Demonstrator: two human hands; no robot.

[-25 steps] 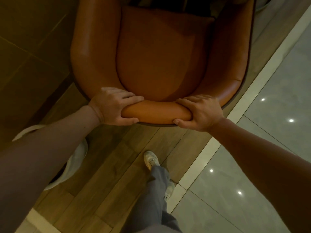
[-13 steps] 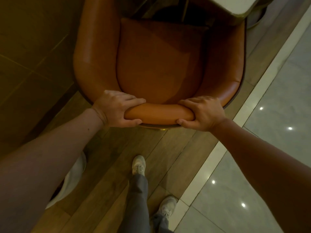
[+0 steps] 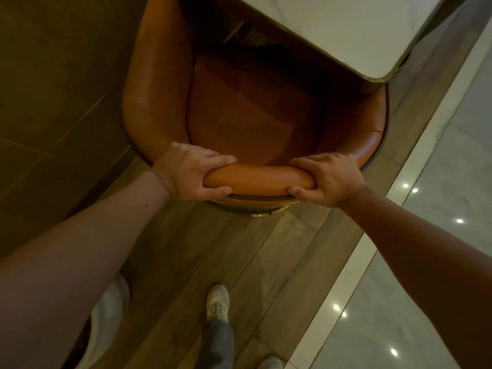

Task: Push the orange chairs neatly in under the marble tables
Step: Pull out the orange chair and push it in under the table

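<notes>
Chair [image 3: 247, 107] sits right in front of the person, its front tucked under the table [image 3: 346, 27] beyond it. Left hand [image 3: 186, 173] and right hand [image 3: 330, 177] grip the backrest's top edge, one per side. One shoe [image 3: 218, 302] sits behind the chair.

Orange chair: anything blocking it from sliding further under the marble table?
Nothing visible. Left hand and right hand grip the orange chair backrest; the marble table top already overhangs the seat front. Under the table is dark, so the base can't be checked.

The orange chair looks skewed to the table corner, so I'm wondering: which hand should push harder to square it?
Probably the left hand: the marble table already overlaps the orange chair on the right hand side.
</notes>
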